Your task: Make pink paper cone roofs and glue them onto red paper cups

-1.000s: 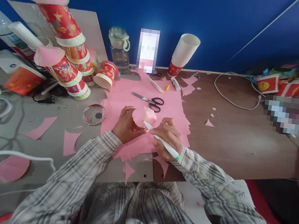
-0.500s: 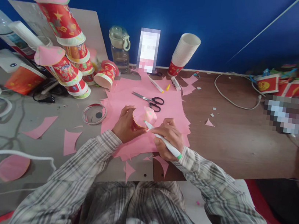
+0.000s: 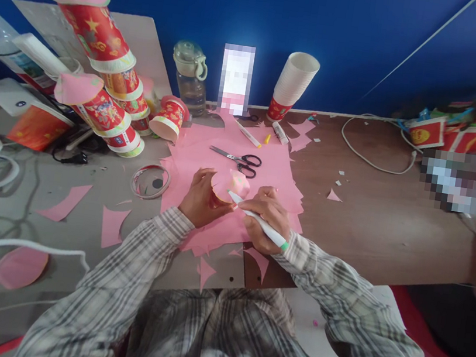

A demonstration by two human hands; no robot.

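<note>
My left hand (image 3: 202, 198) is wrapped round a red paper cup (image 3: 217, 201), mostly hidden by the fingers and by the pink paper cone top (image 3: 222, 183) on it. Between the fingers of my right hand (image 3: 268, 218) is a white marker (image 3: 264, 225) with a green end, its tip at the pink paper. Beyond the hands, scissors (image 3: 241, 158) with black handles lie on pink paper sheets (image 3: 198, 143). A yellow marker (image 3: 249, 134) and its yellow cap (image 3: 267, 139) rest farther back.
Red cup towers (image 3: 100, 41) with pink tops stand at left, near a water bottle (image 3: 190, 80). A tape roll (image 3: 150, 181) lies left of my hands. At the back are stacked paper cups (image 3: 294, 80) and a glue stick (image 3: 280, 132). A white cable (image 3: 377, 162) curls at right.
The marker tip has shifted slightly to the left over the pink paper, and my right hand with it. My left hand and the cup hold nearly still.
</note>
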